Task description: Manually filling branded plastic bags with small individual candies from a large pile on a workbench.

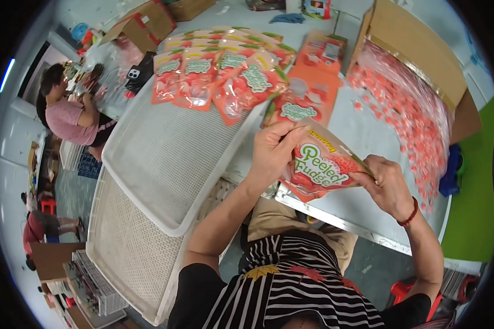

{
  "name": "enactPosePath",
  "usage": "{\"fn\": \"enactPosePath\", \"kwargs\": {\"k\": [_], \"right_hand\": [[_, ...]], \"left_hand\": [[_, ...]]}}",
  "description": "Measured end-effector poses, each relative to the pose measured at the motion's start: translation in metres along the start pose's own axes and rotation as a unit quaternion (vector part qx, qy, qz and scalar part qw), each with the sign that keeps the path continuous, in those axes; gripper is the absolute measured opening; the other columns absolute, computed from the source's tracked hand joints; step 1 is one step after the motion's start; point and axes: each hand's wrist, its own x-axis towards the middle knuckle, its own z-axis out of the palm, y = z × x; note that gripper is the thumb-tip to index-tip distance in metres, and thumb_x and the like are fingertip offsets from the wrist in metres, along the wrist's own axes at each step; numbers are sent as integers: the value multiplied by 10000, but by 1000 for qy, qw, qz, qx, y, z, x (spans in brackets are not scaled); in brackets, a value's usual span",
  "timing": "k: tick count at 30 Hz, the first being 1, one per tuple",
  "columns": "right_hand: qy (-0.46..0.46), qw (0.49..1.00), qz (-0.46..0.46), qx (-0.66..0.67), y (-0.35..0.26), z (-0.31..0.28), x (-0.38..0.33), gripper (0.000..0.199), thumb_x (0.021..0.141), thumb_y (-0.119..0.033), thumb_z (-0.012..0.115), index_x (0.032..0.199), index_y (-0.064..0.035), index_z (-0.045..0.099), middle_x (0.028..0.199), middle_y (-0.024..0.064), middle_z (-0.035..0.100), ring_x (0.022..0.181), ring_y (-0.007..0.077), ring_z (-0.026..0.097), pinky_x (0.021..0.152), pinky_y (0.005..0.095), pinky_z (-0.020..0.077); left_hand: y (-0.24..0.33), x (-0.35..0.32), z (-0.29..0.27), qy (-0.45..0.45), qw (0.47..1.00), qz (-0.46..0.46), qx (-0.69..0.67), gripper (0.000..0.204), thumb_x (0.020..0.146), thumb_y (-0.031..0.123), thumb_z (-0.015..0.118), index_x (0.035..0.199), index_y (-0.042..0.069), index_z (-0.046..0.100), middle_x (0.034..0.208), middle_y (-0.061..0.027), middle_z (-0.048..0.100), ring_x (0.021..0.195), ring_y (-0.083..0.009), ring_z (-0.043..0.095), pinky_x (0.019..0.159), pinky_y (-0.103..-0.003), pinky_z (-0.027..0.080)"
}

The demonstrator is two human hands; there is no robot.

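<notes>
Pouch [325, 167], pink and glossy, is held up over the near edge of the worktop [363, 122]. The left hand [273, 151] pinches one upper corner between thumb and fingers, and the right hand [388, 183] pinches the other, so the top edge runs between them. It looks light, thin and flexible, probably slick, and more apt to crease than to break. The corners and flat side edges seem the surest grips; the smooth middle would likely buckle under pressure.
</notes>
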Motion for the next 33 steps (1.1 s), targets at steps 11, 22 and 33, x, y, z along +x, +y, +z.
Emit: {"fn": "enactPosePath", "kwargs": {"k": [11, 22, 33], "right_hand": [[14, 977, -118, 179, -48, 38, 167, 288, 919, -263, 593, 922, 25, 595, 748, 85, 640, 622, 148, 594, 569, 291, 452], [-120, 967, -43, 222, -61, 97, 298, 379, 912, -365, 579, 845, 7, 603, 717, 77, 647, 617, 130, 572, 597, 282, 463], [391, 909, 135, -44, 47, 165, 231, 522, 833, -335, 680, 1047, 117, 528, 994, 250, 593, 967, 339, 581, 820, 391, 476]], "left_hand": [[34, 47, -136, 178, 888, 345, 246, 558, 780, 185, 742, 1225, -25, 479, 1037, -92, 598, 984, -151, 562, 922, -365, 444], [-70, 55, -204, 216, 780, 256, 528, 1335, 514, 475, 872, 1434, -29, 45, 1469, -297, 82, 1360, -485, 148, 1098, -548, 208], [-104, 86, -200, 189, 773, 233, 559, 957, 760, 421, 704, 1400, -69, 188, 1363, -339, 276, 1229, -509, 306, 1027, -573, 256]]}}
